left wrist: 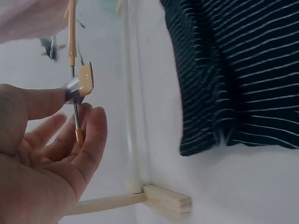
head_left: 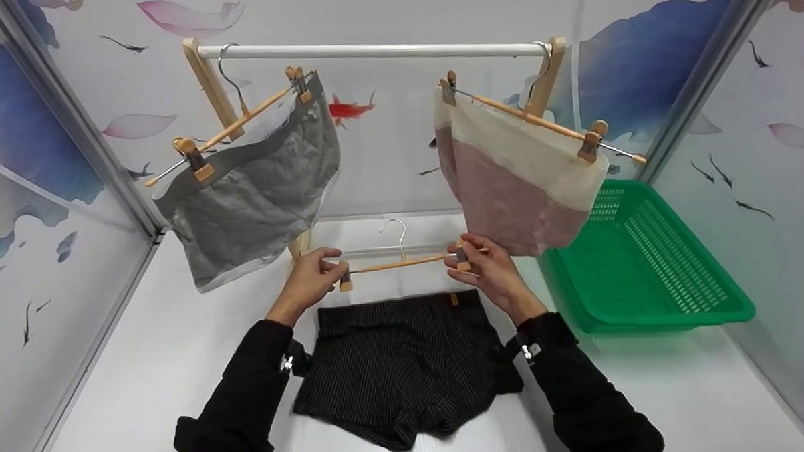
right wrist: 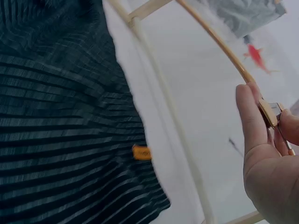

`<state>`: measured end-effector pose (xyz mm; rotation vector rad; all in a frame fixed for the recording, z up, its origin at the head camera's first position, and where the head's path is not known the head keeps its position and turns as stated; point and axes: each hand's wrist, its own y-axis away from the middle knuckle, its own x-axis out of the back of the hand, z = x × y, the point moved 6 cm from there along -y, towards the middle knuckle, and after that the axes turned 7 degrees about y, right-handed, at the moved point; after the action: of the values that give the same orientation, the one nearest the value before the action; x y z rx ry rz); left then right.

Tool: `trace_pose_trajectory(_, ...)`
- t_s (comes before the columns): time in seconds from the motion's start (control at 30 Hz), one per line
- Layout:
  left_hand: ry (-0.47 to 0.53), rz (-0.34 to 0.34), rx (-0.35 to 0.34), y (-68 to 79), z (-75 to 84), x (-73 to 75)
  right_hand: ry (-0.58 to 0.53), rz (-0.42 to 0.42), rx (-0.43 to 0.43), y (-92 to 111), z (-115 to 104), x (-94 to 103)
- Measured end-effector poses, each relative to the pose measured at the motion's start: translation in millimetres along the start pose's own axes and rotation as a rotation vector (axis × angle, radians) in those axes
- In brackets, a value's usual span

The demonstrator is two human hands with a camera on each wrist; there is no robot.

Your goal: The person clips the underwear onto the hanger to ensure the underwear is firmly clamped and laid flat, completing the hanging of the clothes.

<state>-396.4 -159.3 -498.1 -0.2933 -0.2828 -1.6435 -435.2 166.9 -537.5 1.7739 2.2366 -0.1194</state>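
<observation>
A wooden clip hanger with a metal hook is held level between both hands, above the waistband of black striped shorts lying flat on the table. My left hand pinches the hanger's left clip between thumb and fingers. At the other end, my right hand pinches the right clip. Nothing hangs from either clip. A small orange tag sits on the shorts' waistband.
A rack with a white rail stands behind. From it hang grey shorts on the left and pink-and-cream shorts on the right, each on a clip hanger. A green plastic basket stands at the right. Printed panels enclose the white table.
</observation>
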Motion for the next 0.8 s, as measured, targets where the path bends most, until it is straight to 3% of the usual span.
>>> trace_pose_trajectory(0.27, -0.075, 0.032, 0.023, -1.4, -21.7, -8.4, 0.377, 0.102, -0.057, -9.4, 18.1, 8.3)
trace_pose_trajectory(0.43, -0.088, 0.021, 0.057, -0.7, -34.8, -15.8, 0.519, 0.073, -0.057, -10.9, 23.8, 5.8)
trace_pose_trajectory(0.67, -0.026, 0.02, 0.059, -3.8, -46.0, -19.5, 0.746, 0.052, 0.008, -9.9, 25.1, 7.0)
trace_pose_trajectory(0.8, -0.076, 0.023, 0.048, -5.8, -46.5, -20.7, 0.823, 0.05, 0.094, -9.3, 21.7, 5.9)
